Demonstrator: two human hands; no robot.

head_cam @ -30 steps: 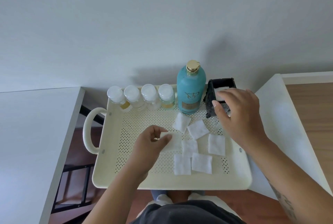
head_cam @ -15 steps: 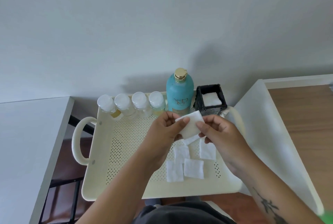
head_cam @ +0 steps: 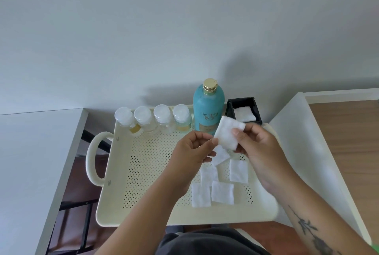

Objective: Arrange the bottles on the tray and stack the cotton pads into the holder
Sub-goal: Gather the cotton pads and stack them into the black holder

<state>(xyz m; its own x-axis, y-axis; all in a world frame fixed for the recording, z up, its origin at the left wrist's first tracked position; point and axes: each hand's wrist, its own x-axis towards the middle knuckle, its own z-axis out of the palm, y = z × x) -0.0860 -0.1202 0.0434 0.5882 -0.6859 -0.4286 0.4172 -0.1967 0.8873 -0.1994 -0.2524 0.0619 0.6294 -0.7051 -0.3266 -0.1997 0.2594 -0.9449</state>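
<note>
My right hand [head_cam: 260, 146] pinches a white square cotton pad [head_cam: 228, 134] above the cream perforated tray [head_cam: 143, 172], just in front of the black holder [head_cam: 230, 109]. My left hand [head_cam: 190, 154] touches the pad's left corner with its fingertips. The holder stands at the tray's back right with white pads [head_cam: 245, 114] inside. Several loose pads [head_cam: 222, 192] lie on the tray below my hands. A teal bottle with a gold cap [head_cam: 207, 111] stands next to the holder. Several small clear bottles [head_cam: 162, 114] with white caps line the back edge.
The tray has a loop handle [head_cam: 92, 160] on its left. It sits between a white table [head_cam: 30, 162] on the left and a white-edged wooden surface [head_cam: 344, 141] on the right. A plain wall rises behind.
My right hand came away from the holder and met my left hand, which lifted a pad off the tray. The pad now sits mainly in my right hand, higher and nearer the holder.
</note>
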